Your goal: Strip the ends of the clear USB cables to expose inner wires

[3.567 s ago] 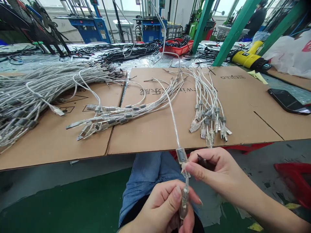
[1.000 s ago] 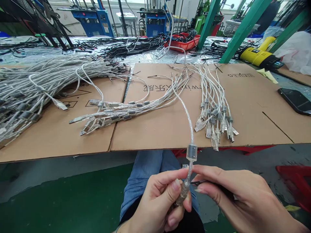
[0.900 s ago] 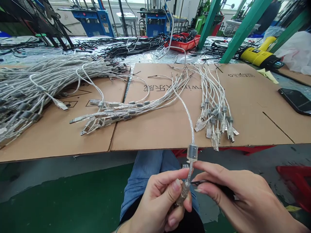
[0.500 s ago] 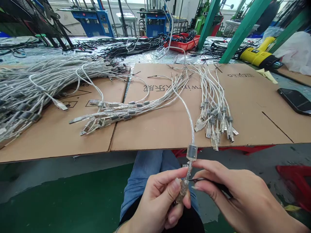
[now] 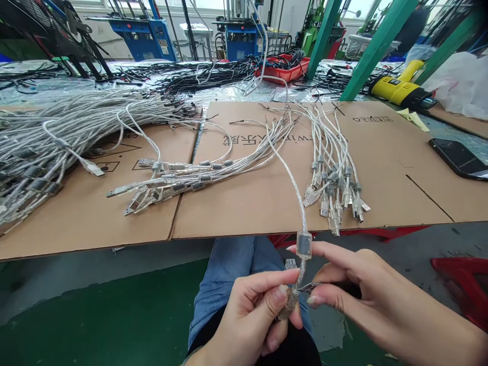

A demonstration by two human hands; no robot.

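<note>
My left hand [image 5: 249,317] is closed around the clear plug end of a silvery see-through cable [image 5: 293,183], just below the cardboard's front edge. Above the fingers the cable carries a grey ferrite core [image 5: 304,245] in a clear casing, then runs up onto the cardboard. Pinched in my right hand [image 5: 369,292] is a slim dark tool with a thin metal tip [image 5: 308,287], mostly hidden by the fingers, so its kind is unclear. That tip meets the cable where it enters the plug. My right index finger reaches out beside the ferrite core.
Cardboard [image 5: 236,213] covers the table front. On it lie a big heap of similar cables [image 5: 76,132], a middle bundle [image 5: 213,173] and a right bundle [image 5: 335,168]. A phone [image 5: 459,158], a yellow heat gun [image 5: 400,91] and a red tray [image 5: 285,73] sit beyond.
The tool tip has shifted slightly, and more of its metal shows beside the cable. My right fingers have moved a little, the index now stretched out more. My left hand keeps its hold.
</note>
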